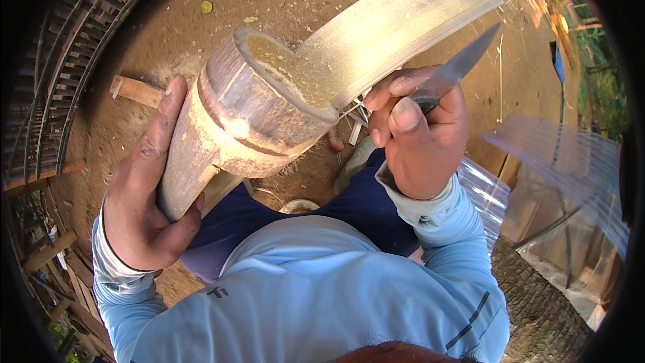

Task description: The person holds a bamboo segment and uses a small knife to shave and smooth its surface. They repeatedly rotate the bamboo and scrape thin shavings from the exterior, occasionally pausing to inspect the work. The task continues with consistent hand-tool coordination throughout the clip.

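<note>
A thick bamboo section [269, 138] slants across the middle, above my lap. It has a round hollow cup with an open rim, and a long curved slat [403, 20] extends from the far side of that rim to the upper right. My left hand [144, 188] is wrapped round the narrower, near-left end of the bamboo. In my right hand [430, 141], beside the rim, is a knife [463, 60] with its blade pointing up and right. My fingers cover most of its dark handle. The right fingertips are close to the slat's base; whether they touch it I cannot tell.
A short wooden block [140, 91] lies on the dirt ground beyond my left hand. Slatted structures [67, 60] line the left side. To the right are clear corrugated sheets [557, 148] and a rough-barked log [537, 302]. Shavings lie around my feet.
</note>
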`<action>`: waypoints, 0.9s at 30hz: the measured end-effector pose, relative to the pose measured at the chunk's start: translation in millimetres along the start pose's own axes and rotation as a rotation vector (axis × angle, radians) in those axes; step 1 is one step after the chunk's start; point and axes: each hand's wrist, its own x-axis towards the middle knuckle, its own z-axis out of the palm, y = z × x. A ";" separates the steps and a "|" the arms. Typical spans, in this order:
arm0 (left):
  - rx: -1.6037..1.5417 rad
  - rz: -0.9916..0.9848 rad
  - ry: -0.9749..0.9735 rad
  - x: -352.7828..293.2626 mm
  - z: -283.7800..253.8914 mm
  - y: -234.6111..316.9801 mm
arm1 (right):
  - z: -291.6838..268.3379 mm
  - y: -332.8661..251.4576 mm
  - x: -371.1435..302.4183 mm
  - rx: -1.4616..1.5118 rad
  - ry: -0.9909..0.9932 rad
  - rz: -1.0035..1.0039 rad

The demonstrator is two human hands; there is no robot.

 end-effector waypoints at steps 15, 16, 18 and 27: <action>-0.002 0.076 0.031 7.1 -1.6 -7.1 | -14.8 -14.9 16.7 -0.665 0.083 -0.219; 0.025 0.079 0.028 7.0 -1.4 -6.3 | -12.6 -19.4 17.0 -0.721 0.082 -0.230; 0.030 0.052 0.030 6.7 -1.0 -1.5 | -11.7 -22.9 17.1 -0.769 0.092 -0.258; 0.122 0.063 0.066 3.1 4.2 4.7 | -5.9 -28.3 18.6 -0.903 0.086 -0.271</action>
